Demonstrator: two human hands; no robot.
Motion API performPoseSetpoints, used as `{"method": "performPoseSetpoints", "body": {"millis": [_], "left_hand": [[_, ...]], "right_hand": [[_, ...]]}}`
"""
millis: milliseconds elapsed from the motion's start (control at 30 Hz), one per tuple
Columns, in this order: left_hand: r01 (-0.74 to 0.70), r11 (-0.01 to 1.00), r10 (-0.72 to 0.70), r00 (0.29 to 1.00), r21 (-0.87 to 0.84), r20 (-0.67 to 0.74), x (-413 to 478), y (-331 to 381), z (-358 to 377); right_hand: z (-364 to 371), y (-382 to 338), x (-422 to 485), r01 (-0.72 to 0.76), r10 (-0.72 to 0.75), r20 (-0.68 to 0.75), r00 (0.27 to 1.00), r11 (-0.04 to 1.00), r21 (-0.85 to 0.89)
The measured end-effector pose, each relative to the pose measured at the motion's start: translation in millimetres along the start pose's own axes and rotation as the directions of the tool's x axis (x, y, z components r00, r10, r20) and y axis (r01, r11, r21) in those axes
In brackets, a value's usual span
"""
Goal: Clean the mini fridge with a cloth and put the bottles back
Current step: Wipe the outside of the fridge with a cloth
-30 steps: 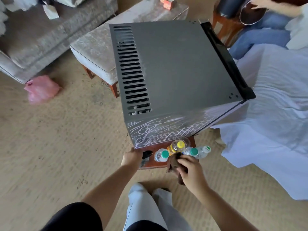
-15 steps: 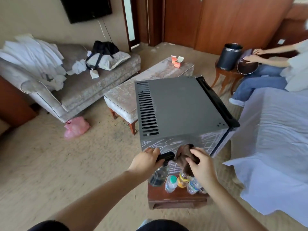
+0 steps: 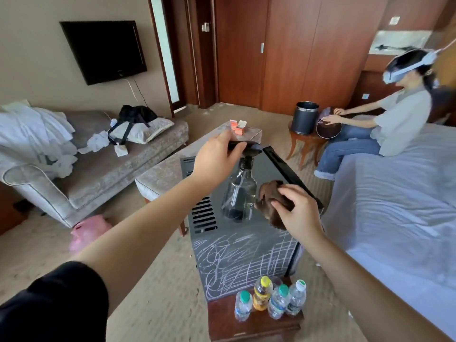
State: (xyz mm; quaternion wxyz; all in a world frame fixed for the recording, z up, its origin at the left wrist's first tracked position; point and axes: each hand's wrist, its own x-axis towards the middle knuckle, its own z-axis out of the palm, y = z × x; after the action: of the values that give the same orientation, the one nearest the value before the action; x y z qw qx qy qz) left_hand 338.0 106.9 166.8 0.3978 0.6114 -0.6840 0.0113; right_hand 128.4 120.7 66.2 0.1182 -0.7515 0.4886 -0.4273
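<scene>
Here the left grip (image 3: 214, 156) curls round the spray bottle (image 3: 238, 196), the right grip (image 3: 299, 213) round the cloth (image 3: 270, 196).

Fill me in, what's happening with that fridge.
A person holds a spray bottle by its head in the left hand, above the top of the mini fridge. The right hand grips a bunched brown cloth beside it. The near side of the fridge is covered in white scribbles. Four bottles stand outside it on the low wooden table in front, not yet put back.
</scene>
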Motion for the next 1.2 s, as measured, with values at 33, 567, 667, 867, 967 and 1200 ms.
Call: {"method": "performPoseSetpoints", "body": {"millis": [33,567,667,867,967,1200], "left_hand": [[0.013,1.0,-0.013,1.0,-0.019,-0.011,7,-1,0],[0.358,0.933,-0.358,0.928,0.018,0.104,18,-51,32],[0.342,0.938,-0.347,0.933,0.06,0.098,9,-51,24],[0.342,0.876,-0.394,0.914,-0.34,-0.095,-106,-40,36],[0.271,0.944,-0.214,0.936,-0.186,0.279,-198,-43,77],[0.37,0.909,-0.377,0.536,0.191,0.755,-266,-97,188]], "right_hand": [[-1,1,3,-0.007,0.007,0.003,1.0,1.0,-0.006],[10,18,12,-0.085,0.087,0.051,0.995,0.996,-0.034],[14,20,8,-0.107,0.108,0.057,0.992,0.994,-0.018],[31,36,-35,-0.12,0.123,0.093,0.988,0.992,-0.032],[47,52,-73,-0.159,0.166,0.172,0.971,0.986,-0.058],[73,91,-155,-0.334,0.376,0.357,0.855,0.926,-0.176]]}}
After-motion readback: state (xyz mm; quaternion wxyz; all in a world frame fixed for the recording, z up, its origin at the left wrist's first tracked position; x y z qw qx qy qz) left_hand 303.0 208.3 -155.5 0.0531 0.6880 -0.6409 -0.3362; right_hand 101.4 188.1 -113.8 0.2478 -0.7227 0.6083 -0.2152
